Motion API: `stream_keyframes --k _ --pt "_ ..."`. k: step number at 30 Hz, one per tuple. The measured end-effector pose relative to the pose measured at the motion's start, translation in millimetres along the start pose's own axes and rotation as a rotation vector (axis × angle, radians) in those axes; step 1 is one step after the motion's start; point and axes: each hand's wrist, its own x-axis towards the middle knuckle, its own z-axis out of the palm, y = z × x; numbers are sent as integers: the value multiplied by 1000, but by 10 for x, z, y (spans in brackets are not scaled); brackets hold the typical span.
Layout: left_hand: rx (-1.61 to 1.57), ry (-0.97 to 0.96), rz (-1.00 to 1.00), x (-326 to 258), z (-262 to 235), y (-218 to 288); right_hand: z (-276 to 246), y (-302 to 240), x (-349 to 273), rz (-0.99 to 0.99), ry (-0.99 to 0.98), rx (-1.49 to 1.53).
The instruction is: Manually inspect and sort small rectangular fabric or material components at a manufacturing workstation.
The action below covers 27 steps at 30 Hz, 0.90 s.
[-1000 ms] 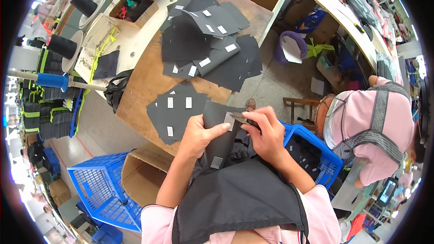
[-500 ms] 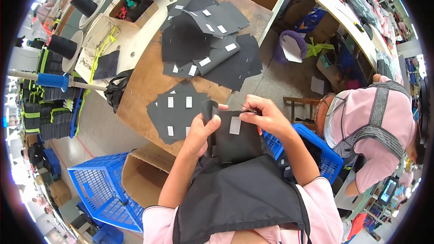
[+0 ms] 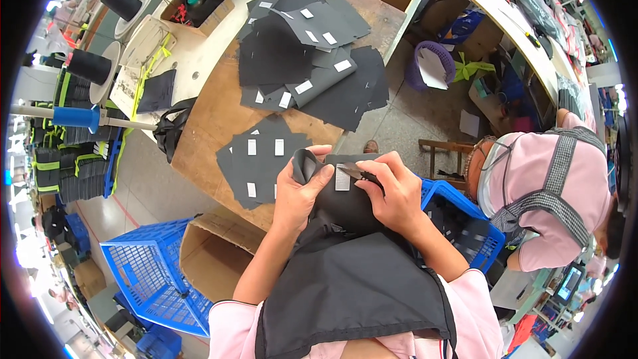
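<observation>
My left hand grips a black fabric piece by its curled left edge, thumb on top. A white label sits near the upper edge of that piece, which lies over my black apron. Closed around small dark thread snips, my right hand has their tip over the label's top corner. Whether the blades touch a thread is too small to tell. Beyond my left hand, several labelled black pieces lie on the wooden table. A larger pile of black pieces lies farther back.
A blue crate and an open cardboard box stand at the left. Another blue crate is on my right, near a person in pink. Thread cones stand far left; a purple basket sits far right.
My right hand has moved slightly down and left, bringing the snips over the label. The fabric piece's upper edge now folds more toward my left hand.
</observation>
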Motion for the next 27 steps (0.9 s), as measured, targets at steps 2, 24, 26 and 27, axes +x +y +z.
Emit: stream_keyframes --k 2,24,26,27 --pt "30 16 31 0 -4 -13 8 18 13 -41 9 -11" --pt "184 40 56 4 -5 -16 -142 89 62 -114 -75 20" --pt "184 51 66 -20 -3 2 -180 39 50 -103 -23 29" --pt "186 43 69 -3 13 14 -165 19 90 -116 -30 22"
